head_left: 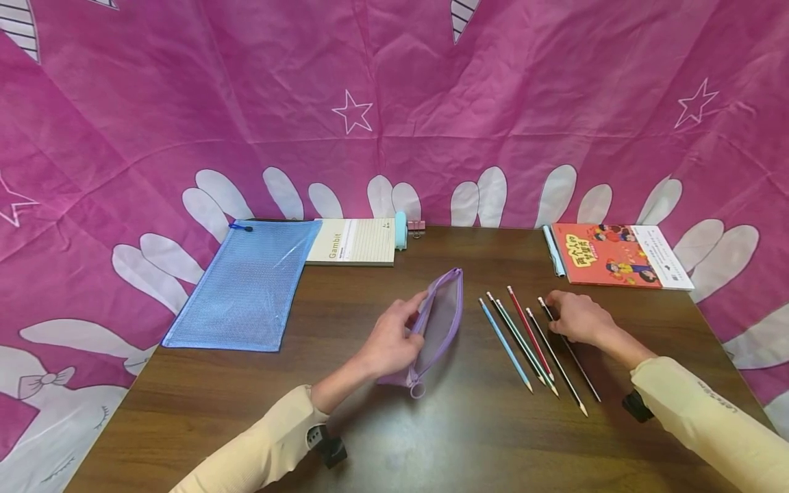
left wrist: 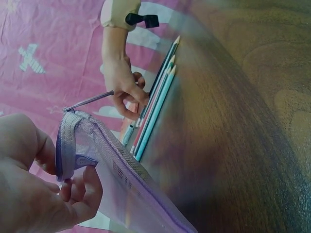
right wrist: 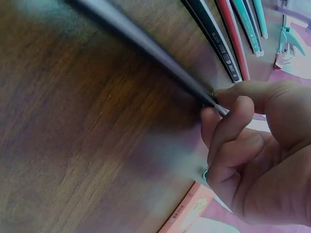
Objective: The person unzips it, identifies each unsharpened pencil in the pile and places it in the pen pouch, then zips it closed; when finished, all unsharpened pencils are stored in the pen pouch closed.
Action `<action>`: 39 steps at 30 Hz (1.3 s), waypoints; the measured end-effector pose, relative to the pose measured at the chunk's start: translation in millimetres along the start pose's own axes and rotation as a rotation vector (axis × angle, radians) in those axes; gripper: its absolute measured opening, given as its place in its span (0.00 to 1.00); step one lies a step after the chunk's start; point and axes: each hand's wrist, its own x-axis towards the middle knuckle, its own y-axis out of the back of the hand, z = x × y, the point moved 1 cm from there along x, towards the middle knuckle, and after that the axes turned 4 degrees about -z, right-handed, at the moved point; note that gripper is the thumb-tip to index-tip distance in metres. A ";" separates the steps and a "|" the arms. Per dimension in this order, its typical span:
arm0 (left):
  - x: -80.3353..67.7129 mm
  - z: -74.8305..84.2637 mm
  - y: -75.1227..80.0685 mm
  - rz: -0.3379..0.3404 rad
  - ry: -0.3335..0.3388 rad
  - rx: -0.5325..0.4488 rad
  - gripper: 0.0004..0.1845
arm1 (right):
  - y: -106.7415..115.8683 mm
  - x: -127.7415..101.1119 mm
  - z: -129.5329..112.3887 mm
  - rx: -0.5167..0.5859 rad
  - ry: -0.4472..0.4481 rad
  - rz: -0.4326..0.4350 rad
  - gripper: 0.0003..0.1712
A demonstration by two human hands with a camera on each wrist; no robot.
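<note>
The left hand (head_left: 391, 339) grips the open edge of a purple mesh pouch (head_left: 439, 327), thumb and fingers pinching the zipper rim so the mouth gapes; from the left wrist view the far end of the pouch runs out of frame. Just beyond that grip, toward the other hand, four pencils (head_left: 524, 342) lie side by side on the wooden table (head_left: 468, 438). The right hand (head_left: 576, 318) pinches the eraser end of a fifth, dark pencil (head_left: 570, 352), fingertips closed on it; whether its tip is off the wood is hard to tell. Past the right hand lies a red book (head_left: 616, 257), its text too small to read. Beyond the left hand lie a blue mesh folder (head_left: 246, 284) and a notepad (head_left: 354, 241).
</note>
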 end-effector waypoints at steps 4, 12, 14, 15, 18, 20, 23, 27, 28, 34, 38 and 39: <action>-0.1 -0.2 -0.5 -0.004 -0.002 0.005 0.43 | 1.0 1.4 0.1 -0.007 0.002 0.034 0.30; -0.5 -0.1 -0.9 -0.003 -0.018 0.005 0.42 | 11.4 -1.6 -17.3 0.174 0.047 0.096 0.29; -0.4 -0.2 -0.8 -0.002 -0.026 0.010 0.42 | 15.1 -3.9 -24.2 0.230 0.054 0.109 0.29; -0.2 -0.2 -0.7 -0.002 -0.028 0.009 0.42 | 16.7 -5.2 -27.8 0.269 0.053 0.111 0.29; 0.0 0.1 -0.5 -0.004 -0.029 0.005 0.42 | 21.3 -8.9 -39.3 0.418 0.052 0.096 0.29; 0.3 0.0 -0.4 -0.002 -0.031 0.011 0.42 | 23.9 -11.3 -46.2 0.525 0.049 0.084 0.28; 0.7 -0.2 -0.4 0.002 -0.037 0.017 0.42 | 26.8 -14.1 -56.7 0.672 0.044 0.070 0.28; 1.0 -0.7 -0.9 0.005 -0.042 0.020 0.42 | 27.6 -15.4 -71.5 0.848 0.040 0.071 0.26; 1.0 -0.8 -0.9 0.006 -0.043 0.020 0.42 | 27.1 -15.4 -74.9 0.887 0.044 0.074 0.25; 1.2 -1.2 -1.2 0.008 -0.045 0.027 0.41 | 21.7 -12.4 -96.1 1.080 0.073 0.106 0.16; 0.7 -0.7 -1.4 0.011 -0.044 0.040 0.41 | 16.1 -9.2 -112.6 1.147 0.090 0.125 0.13; 0.6 -0.3 -1.6 0.014 -0.046 0.044 0.41 | 14.4 -8.5 -116.6 1.156 0.091 0.128 0.13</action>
